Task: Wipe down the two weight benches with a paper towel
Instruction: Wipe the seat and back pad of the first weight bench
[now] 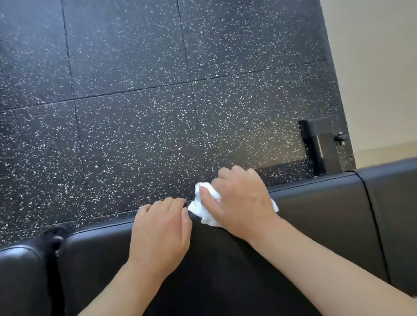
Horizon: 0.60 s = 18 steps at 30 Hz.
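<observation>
A black padded bench [322, 213] is seen nearest, spanning the frame, with seams dividing its cushions. The left hand [160, 235] is laid on the far edge of the pad, its fingers [156, 206] pressed together and curled over the rim. Just beside it, a crumpled white paper towel [205, 206] is held against the same edge by the right hand [242, 203], whose fingers are curled round it. Beyond, black speckled floor [132, 88] is seen, with a black metal post [322, 144] at right.
</observation>
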### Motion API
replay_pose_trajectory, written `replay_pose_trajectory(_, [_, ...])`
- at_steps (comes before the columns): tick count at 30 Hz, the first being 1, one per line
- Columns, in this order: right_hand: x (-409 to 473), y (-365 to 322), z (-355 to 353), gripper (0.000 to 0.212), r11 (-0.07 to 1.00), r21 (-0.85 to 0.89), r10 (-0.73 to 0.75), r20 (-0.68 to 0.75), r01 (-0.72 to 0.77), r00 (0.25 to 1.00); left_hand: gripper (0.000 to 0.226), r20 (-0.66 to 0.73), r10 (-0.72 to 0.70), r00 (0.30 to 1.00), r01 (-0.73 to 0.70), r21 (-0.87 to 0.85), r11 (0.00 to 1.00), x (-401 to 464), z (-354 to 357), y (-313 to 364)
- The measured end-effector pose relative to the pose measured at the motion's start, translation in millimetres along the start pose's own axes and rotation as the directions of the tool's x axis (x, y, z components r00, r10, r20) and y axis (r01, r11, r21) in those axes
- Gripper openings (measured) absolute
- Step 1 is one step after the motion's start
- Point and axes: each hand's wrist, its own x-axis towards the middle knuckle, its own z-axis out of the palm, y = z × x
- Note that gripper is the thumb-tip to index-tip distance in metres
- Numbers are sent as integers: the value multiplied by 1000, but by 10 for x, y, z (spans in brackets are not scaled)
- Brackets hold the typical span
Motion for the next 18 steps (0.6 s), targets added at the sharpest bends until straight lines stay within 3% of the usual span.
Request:
replay_pose_trajectory(5, [-157,851,-246,52,997,-56,53,17,-52,998,64,87,81,993,-80,-11,997,281,8,621])
replay_pose_trajectory(10, [-340,1728,-468,53,980,-150,138,19,-133,990,64,99,168,981,-170,12,985,506,119,1166])
replay_pose_trajectory(18, [-353,1483,-367,49,954,-188,219,-101,-234,971,68,129,189,973,-190,-2,982,486,104,1080])
